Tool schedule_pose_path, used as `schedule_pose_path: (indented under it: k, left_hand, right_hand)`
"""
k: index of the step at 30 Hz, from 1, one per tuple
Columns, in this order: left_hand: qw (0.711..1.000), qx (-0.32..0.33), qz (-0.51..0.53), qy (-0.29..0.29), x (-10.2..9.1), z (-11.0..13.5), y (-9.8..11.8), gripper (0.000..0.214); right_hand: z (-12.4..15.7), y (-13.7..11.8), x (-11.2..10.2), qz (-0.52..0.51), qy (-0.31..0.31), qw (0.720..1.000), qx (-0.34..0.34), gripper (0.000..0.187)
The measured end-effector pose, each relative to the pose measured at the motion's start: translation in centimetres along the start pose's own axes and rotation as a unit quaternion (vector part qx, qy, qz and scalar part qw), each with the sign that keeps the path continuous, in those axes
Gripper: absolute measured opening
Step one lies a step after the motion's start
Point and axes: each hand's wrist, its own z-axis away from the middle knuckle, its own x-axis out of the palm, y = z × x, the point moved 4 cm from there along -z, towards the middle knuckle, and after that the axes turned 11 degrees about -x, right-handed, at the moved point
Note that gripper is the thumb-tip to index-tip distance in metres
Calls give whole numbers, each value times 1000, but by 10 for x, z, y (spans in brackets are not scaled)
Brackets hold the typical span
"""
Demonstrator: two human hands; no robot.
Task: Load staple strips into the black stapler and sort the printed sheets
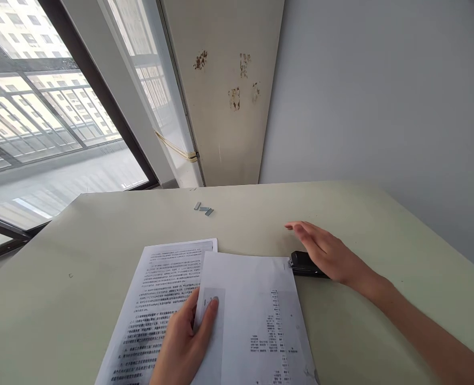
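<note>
My left hand grips the left edge of a few printed sheets of paper, thumb on top and fingers underneath. The top right corner of these sheets meets the front end of a black stapler lying on the table. Above the stapler is my right hand, its fingers stretched out to the left; it hides the stapler's rear part. I cannot tell whether the palm touches the stapler. Partly under the held sheets lies a stack of printed pages.
Several strips of staples lie towards the back of the pale green table. A small loose staple rests at the left. Beyond the table are a grey wall, a stained panel and a window.
</note>
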Motion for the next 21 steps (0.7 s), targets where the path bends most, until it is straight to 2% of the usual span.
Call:
schedule_pose_path:
  k: [6, 13, 19, 21]
  left_hand:
    - [1000, 1, -5, -19, 1, -5, -8, 56]
    - [1000, 3, -14, -9, 1, -6, -9, 55]
    - [999, 11, -28, -13, 2, -7, -12, 55]
    - [1000, 7, -23, 4, 2, -4, -8, 54]
  right_hand:
    - [-23, -5, 16, 28, -21, 999, -6, 64]
    - [-21, -2, 19, 31, -38, 999, 5, 65]
    - [-24, -15, 26, 35, -48, 998, 11, 63]
    - [-25, -20, 28, 39, -51, 998, 14, 59]
